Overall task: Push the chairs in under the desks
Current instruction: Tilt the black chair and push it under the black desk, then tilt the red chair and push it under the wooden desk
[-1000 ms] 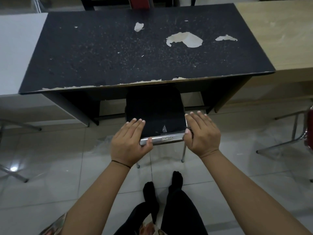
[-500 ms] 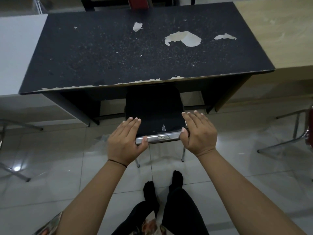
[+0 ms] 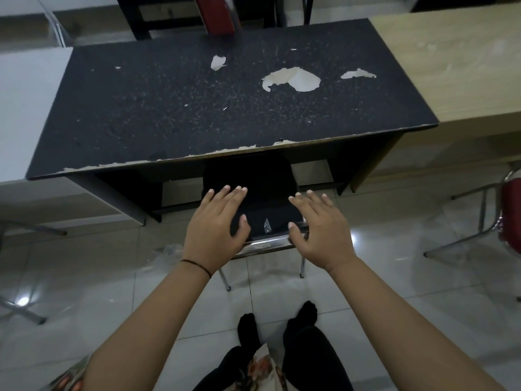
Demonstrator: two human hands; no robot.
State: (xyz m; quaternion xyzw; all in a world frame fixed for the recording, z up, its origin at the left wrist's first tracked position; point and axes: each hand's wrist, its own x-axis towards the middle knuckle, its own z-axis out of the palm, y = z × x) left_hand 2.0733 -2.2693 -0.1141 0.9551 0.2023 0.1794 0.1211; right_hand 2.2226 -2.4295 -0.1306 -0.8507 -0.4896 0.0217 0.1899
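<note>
Tiled floor [image 3: 84, 277] and a scuffed black desk [image 3: 169, 108] fill the frame; the chair [image 3: 253, 193] sits mid-frame, seat mostly under the desk's near edge.

Both hands hover flat with fingers straight and spread: left hand [image 3: 217, 230] over the chair's left rear corner, right hand [image 3: 318, 232] over the right, neither gripping; whether the palms touch the chrome back rail [image 3: 265, 245] is unclear. A lopsided shove could likely skew the chair into a desk leg [image 3: 127, 201]. Fingers might get pinched against the desk's edge. At right-centre, a red chair [image 3: 510, 210] stands out, not yet pushed in.
</note>
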